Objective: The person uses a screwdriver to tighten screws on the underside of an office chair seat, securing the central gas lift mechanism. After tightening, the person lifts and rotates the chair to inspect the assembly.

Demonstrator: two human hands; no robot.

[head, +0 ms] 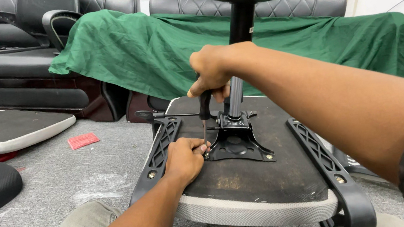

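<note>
Black steel screwdriver, slim and rigid, upright over a corner screw of the tilt plate on an upturned chair seat, on grey carpet. Right hand fingers clamped round handle; left hand fingers pinched at tip. Light, likely slippery; best gripped at handle.

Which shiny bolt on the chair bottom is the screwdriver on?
The bolt at the metal plate's left corner, beside the left hand; the other bolts sit untouched.
</note>
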